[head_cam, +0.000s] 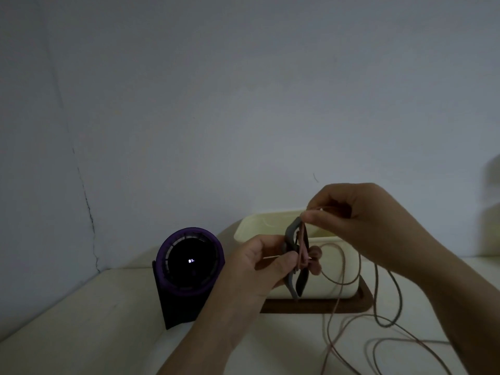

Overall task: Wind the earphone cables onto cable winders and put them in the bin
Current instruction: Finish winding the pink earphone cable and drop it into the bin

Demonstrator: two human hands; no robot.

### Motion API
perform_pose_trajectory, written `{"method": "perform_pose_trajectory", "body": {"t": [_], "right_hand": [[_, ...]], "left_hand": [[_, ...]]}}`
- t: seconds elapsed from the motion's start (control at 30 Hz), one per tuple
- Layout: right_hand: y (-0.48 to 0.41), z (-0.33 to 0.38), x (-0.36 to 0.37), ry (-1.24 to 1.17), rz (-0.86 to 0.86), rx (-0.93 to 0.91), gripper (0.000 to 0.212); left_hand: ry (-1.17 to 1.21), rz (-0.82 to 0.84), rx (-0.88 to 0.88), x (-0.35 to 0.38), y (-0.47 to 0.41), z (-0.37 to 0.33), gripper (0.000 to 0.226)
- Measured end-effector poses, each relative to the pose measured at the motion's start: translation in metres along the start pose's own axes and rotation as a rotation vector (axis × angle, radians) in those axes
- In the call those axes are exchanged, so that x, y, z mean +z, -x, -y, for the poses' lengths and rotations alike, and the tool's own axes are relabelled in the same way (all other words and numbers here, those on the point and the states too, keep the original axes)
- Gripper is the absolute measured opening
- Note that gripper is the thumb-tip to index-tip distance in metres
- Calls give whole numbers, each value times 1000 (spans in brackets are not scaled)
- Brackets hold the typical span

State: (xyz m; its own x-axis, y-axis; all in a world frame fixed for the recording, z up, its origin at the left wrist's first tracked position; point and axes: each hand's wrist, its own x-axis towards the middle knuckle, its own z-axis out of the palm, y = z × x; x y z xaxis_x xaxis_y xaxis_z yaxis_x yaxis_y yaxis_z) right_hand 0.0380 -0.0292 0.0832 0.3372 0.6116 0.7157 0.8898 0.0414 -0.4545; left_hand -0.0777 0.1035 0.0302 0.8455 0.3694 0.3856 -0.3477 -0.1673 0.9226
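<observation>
Head view: grey plastic cable winder (291, 231) gripped by left hand (259, 266), thin pink earphone cable (343, 266) pinched by right hand (359, 220). Winding is judged barely begun; binning not yet done.

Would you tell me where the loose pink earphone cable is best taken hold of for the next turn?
Probably the free stretch just right of the grey cable winder, pinched from the right side: there the pink earphone cable hangs clear in the air, whereas lower down it lies in overlapping loops on the pale table.
</observation>
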Motion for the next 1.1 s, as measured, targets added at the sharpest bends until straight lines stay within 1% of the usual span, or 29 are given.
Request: {"method": "perform_pose_trajectory", "body": {"t": [0.07, 0.13, 0.27, 0.4, 0.5, 0.57, 0.63, 0.67, 0.7, 0.77, 0.83, 0.87, 0.93, 1.0, 1.1], "right_hand": [[-1, -4, -1, -66, -22, 31, 34], [-2, -10, 1, -132, -25, 59, 39], [-4, -20, 7, -244, 1, 93, 31], [-5, -27, 13, -461, 62, 178, 29], [-3, -33, 19, -625, 155, 213, 33], [-3, -34, 20, -762, 220, 238, 38], [-2, -34, 20, -873, 249, 289, 43], [-1, -36, 22, -889, 249, 303, 44], [-1, -39, 25, -877, 249, 307, 41], [-1, -44, 33, -830, 257, 302, 29], [0, -44, 43, -791, 255, 322, 18], [0, -42, 48, -771, 249, 332, 20], [2, -39, 56, -724, 236, 341, 32], [3, -35, 62, -544, 226, 316, 37], [5, -27, 66, -187, 255, 188, 31]], "left_hand": [[41, 23, 10, 0, 0, -1, 25], [54, 66, 19, 1, 0, -2, 30], [30, 112, 33, 1, 1, -3, 31], [14, 107, 32, -1, 2, -5, 32], [24, 105, 38, -1, 2, -7, 32], [59, 107, 34, 1, 3, -9, 27], [98, 125, 28, 3, 4, -12, 21], [129, 131, 27, 4, 4, -14, 22], [169, 127, 28, 3, 3, -15, 21], [246, 89, 20, 1, 3, -17, 21], [300, 35, 3, 0, 2, -18, 26], [328, -3, -8, -2, 2, -17, 28], [383, -65, -24, -2, 0, -15, 30], [412, -103, -21, -3, -1, -15, 34], [435, -161, -12, -12, -3, -14, 35]]}}
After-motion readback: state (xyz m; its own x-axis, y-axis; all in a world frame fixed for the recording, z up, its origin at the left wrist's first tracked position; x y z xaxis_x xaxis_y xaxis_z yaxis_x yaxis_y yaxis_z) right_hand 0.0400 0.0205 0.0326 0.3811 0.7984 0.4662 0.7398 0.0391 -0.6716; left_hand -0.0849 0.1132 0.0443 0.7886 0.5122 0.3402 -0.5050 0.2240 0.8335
